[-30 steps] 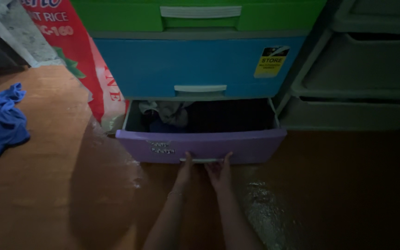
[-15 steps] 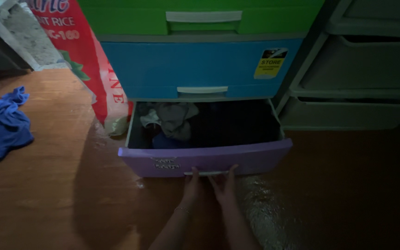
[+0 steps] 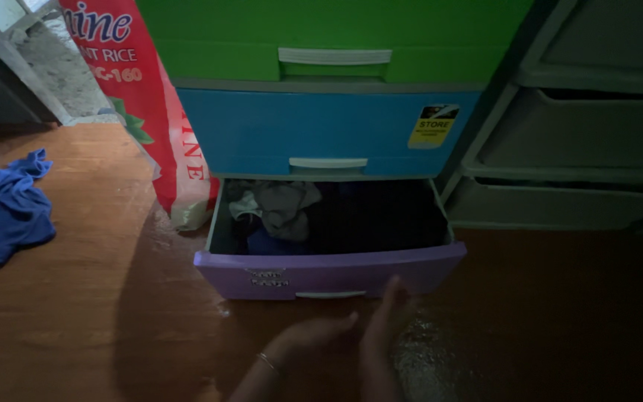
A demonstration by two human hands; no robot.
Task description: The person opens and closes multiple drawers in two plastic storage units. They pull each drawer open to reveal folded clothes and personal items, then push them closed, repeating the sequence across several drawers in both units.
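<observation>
Purple drawer [image 3: 329,272], pulled out at the cabinet's bottom with its long front crosswise, lies just ahead of both empty, loosely open hands, right hand [image 3: 385,324] nearer its handle [image 3: 330,295] than left hand [image 3: 318,331].

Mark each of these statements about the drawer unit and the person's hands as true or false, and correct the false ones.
1. The purple drawer is pulled open, with clothes inside. True.
2. The right hand grips the drawer's handle. False: it is just below the drawer front, off the handle.
3. The blue drawer above is shut. True.
4. A blue cloth lies inside the green drawer. False: it lies on the wooden floor to the left.
5. The left hand holds a garment. False: it is empty, low over the floor.
</observation>
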